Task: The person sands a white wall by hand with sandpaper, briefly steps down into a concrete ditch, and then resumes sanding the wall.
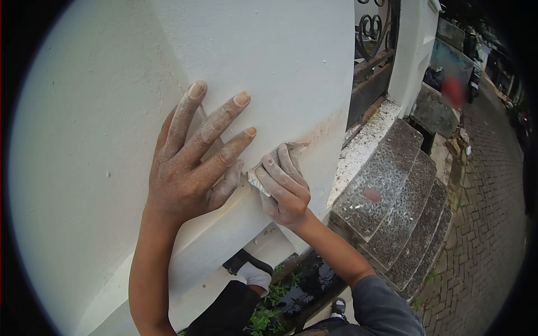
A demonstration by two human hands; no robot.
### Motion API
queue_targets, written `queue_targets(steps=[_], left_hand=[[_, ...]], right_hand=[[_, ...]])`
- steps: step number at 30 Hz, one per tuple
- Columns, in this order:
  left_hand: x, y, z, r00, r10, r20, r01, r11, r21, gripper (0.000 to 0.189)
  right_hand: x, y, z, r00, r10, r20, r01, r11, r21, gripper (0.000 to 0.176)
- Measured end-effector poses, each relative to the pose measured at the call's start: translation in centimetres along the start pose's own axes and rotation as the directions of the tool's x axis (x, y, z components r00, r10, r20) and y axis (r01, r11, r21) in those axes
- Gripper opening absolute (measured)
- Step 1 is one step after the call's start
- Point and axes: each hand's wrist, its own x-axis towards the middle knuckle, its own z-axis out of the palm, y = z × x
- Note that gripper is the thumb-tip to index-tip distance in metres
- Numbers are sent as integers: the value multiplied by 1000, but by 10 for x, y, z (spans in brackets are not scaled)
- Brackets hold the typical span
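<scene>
My left hand (188, 159) rests against the white wall (274, 50) with its fingers spread, and pale dust coats its skin. Just to the right, my right hand (286, 187) is closed around a folded piece of sandpaper (256, 182), pressed to the wall near its lower edge. Blue print shows on the sandpaper's pale back; most of the sheet is hidden by the fingers. A reddish, rubbed-looking patch (325, 130) marks the wall beyond the right hand.
Below the wall runs a ditch with dark water (300, 285) and green plants (266, 319). One foot (255, 275) is on a pale ledge. Stone steps (386, 196), a dark metal gate (370, 78) and a paved lane (487, 207) lie to the right.
</scene>
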Motion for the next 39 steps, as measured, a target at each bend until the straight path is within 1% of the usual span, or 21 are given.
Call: queue_targets(steps=[2, 4, 7, 8, 10, 12, 13, 15, 17, 21, 22, 23, 25, 27, 28, 31, 32, 34, 35, 37, 39], left_hand=[[-1, 0, -1, 1000, 0, 10, 1, 1000, -14, 46], [-2, 1, -2, 1000, -8, 24, 8, 1000, -27, 46], [0, 1, -3, 1000, 6, 23, -5, 1000, -9, 45], [0, 2, -3, 1000, -12, 7, 12, 1000, 1, 41], [0, 3, -3, 999, -35, -20, 36, 999, 16, 34], [-2, 3, -2, 999, -27, -17, 27, 1000, 0, 35], [-1, 1, -2, 1000, -20, -24, 20, 1000, 1, 36], [0, 1, -3, 1000, -16, -24, 16, 1000, -2, 37], [-1, 2, -3, 1000, -17, -27, 17, 1000, 2, 39], [-3, 0, -1, 1000, 4, -20, -4, 1000, 24, 41], [-3, -3, -3, 1000, 12, -21, -11, 999, 38, 42], [-2, -4, -5, 1000, 17, -7, -17, 999, 30, 42], [-3, 0, -6, 999, 13, 32, -13, 1000, 2, 44], [-4, -2, -4, 1000, 15, 18, -15, 1000, 4, 44], [-4, -2, -3, 1000, 19, 14, -19, 1000, 3, 44], [-4, -4, -5, 999, 34, 22, -34, 999, -3, 43], [-3, -5, -5, 999, 33, 23, -33, 999, -8, 43], [-2, -1, -6, 999, 22, 33, -21, 999, -24, 44], [-1, -1, -5, 1000, 16, 22, -16, 1000, -24, 44], [-2, 0, -2, 1000, 3, 10, -3, 999, -35, 44], [-3, 0, -1, 1000, 17, 8, -16, 999, -33, 43]], right_hand=[[-2, 12, -6, 992, -106, 67, 103, 993, 49, 21], [21, 53, -17, 978, 130, -161, -146, 985, -95, 22], [19, 31, -3, 942, 240, -234, -263, 962, -72, 23], [9, 8, 1, 987, 121, -109, -124, 992, -20, 22], [2, -1, -4, 994, -99, 45, 94, 990, 103, 21], [1, 17, -10, 999, -47, 13, 46, 997, 70, 20], [9, 44, -14, 990, 101, -101, -103, 995, -13, 20], [19, 36, -8, 927, 316, -204, -322, 947, 5, 22], [12, 6, 6, 967, 184, -179, -197, 979, -59, 21], [2, 1, -4, 989, -114, 92, 112, 993, 28, 23], [8, 27, -9, 999, -17, -33, 14, 995, -100, 25], [19, 39, -16, 962, 230, -148, -234, 972, -9, 27], [19, 29, -7, 923, 331, -198, -317, 943, 97, 28], [10, -9, 1, 1000, 0, -24, -1, 1000, -23, 27], [7, -20, 2, 992, -97, 79, 95, 995, 21, 27], [7, 24, -14, 997, -65, 45, 70, 992, -106, 23], [13, 40, -18, 990, 114, -86, -121, 989, -83, 20], [10, 40, -17, 970, 207, -129, -215, 975, -57, 21], [9, 22, -6, 968, 206, -142, -213, 977, -31, 19], [3, -32, 8, 999, -5, 48, 3, 999, 52, 25], [1, -26, 7, 987, -119, 106, 108, 989, 102, 27]])
